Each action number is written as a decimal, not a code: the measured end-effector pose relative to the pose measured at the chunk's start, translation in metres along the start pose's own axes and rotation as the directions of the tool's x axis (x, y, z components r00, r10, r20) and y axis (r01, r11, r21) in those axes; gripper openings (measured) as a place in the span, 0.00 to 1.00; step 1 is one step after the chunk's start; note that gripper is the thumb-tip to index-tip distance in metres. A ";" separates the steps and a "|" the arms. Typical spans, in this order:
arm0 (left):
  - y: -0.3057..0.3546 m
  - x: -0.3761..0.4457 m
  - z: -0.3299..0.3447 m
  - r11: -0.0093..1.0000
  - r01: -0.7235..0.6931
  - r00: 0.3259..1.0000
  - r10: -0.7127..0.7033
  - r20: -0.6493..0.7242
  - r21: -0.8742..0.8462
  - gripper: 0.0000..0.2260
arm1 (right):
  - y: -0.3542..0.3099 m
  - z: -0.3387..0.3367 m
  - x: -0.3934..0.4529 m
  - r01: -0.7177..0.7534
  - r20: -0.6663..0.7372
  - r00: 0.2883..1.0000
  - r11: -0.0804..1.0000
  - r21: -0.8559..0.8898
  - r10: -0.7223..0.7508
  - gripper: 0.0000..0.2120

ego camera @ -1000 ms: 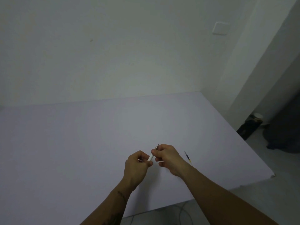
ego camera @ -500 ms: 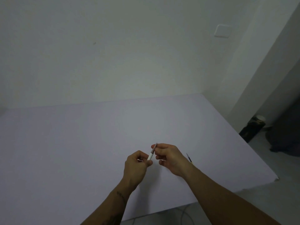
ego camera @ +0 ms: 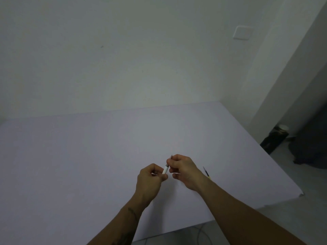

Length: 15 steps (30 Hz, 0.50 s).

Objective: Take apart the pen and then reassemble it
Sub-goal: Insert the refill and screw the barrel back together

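Observation:
A white pen barrel [ego camera: 165, 169] with a dark tip end [ego camera: 171, 157] is held between both hands above the pale lilac table [ego camera: 88, 156]. My left hand [ego camera: 150, 181] pinches the barrel's lower end. My right hand [ego camera: 184, 169] pinches the dark upper end with its fingertips. A thin dark refill with a yellowish end [ego camera: 206, 172] lies on the table just right of my right wrist, partly hidden by it.
The table's right edge [ego camera: 283, 170] and front edge are close to my arms. A dark jar with a pale lid [ego camera: 276, 138] stands on the floor at the right beside a dark heap [ego camera: 311, 149]. A wall switch plate [ego camera: 243, 32] sits high on the wall.
The hands hold nearly the same place over the table. The dark tip end showed more above my right fingers half a second ago; now my fingers cover more of it.

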<state>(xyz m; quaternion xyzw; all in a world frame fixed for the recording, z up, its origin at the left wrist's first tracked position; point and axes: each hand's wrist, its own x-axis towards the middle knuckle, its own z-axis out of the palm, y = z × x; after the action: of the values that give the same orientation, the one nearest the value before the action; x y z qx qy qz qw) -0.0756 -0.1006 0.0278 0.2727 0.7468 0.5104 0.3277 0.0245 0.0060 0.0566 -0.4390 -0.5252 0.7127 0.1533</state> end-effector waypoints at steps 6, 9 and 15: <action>0.002 0.000 -0.001 1.000 0.003 1.000 -0.003 0.005 0.002 0.03 | -0.001 0.002 0.001 0.013 -0.030 0.999 0.999 -0.030 -0.014 0.05; 0.002 -0.002 -0.001 1.000 0.004 1.000 -0.004 0.007 0.001 0.03 | -0.001 0.005 0.001 0.010 -0.048 0.999 0.999 -0.036 -0.011 0.05; 0.002 0.000 -0.003 1.000 -0.007 1.000 0.007 0.001 0.024 0.03 | 0.000 0.002 0.000 0.008 -0.028 1.000 1.000 -0.030 -0.009 0.05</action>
<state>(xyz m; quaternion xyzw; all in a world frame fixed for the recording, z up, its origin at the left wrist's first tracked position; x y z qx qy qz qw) -0.0776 -0.1014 0.0306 0.2794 0.7517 0.5026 0.3228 0.0233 0.0045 0.0568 -0.4492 -0.5353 0.6978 0.1572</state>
